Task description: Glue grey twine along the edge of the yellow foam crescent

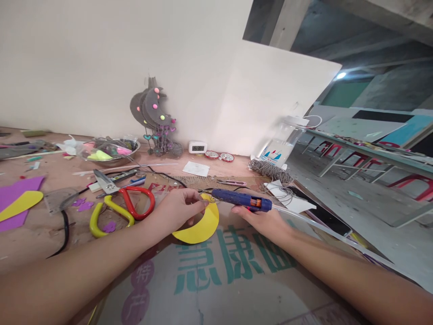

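My left hand (181, 208) pinches the upper end of a yellow crescent-shaped piece (199, 231), which hangs just above a printed cardboard sheet (237, 289). My right hand (259, 221) is wrapped round a blue glue gun (241, 198), its fingers mostly hidden beneath the body. The gun lies nearly level and points left, with its nozzle close to my left fingertips at the top of the yellow piece. A long clear glue stick (304, 221) runs out of its back end. Whether the nozzle touches the piece I cannot tell.
Scissors with red and yellow handles (137, 203) lie left of my left hand. Behind stand a bowl of coloured bits (108, 151), grey moon ornaments (154, 113), a small clock (197, 147) and a plastic jug (282, 142). A phone (324, 214) lies at the right.
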`<action>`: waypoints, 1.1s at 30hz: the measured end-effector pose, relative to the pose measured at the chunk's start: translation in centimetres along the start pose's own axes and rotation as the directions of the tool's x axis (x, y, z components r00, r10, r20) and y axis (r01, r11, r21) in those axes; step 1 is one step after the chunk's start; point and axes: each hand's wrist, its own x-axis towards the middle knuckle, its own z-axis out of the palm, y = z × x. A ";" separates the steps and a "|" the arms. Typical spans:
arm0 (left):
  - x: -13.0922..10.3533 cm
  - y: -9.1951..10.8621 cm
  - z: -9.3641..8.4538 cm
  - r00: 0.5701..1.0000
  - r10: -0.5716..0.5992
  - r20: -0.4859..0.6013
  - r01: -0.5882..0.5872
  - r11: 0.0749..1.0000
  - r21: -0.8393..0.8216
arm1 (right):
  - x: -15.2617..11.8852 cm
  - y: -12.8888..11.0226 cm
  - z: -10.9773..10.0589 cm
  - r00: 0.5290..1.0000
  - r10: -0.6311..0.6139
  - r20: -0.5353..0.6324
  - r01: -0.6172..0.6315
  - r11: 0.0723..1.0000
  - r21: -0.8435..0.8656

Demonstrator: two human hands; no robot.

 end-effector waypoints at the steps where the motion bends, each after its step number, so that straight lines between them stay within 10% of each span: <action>1: 0.0 0.0 0.0 1.000 -0.009 -0.008 0.009 1.000 0.005 | 0.0 0.1 -0.1 1.000 0.008 -0.011 -0.008 1.000 0.004; 12: 0.4 -0.5 0.0 0.996 0.052 0.068 -0.044 0.993 -0.109 | 2.8 -0.9 -2.5 0.998 -0.024 -0.054 0.037 0.965 0.259; 18: 0.6 -0.5 0.1 0.995 0.051 0.089 -0.037 0.988 -0.153 | 7.8 -2.5 -4.1 0.997 -0.032 -0.064 0.037 0.996 0.075; 25: 0.7 -1.0 0.1 0.995 0.072 0.076 -0.064 0.993 -0.104 | 14.8 1.2 -0.2 0.998 -0.038 -0.042 0.032 0.990 -0.135; 33: 1.0 -1.3 0.0 0.993 0.082 0.080 -0.078 0.995 -0.059 | 15.0 3.6 1.6 0.998 0.052 -0.032 -0.058 0.963 -0.262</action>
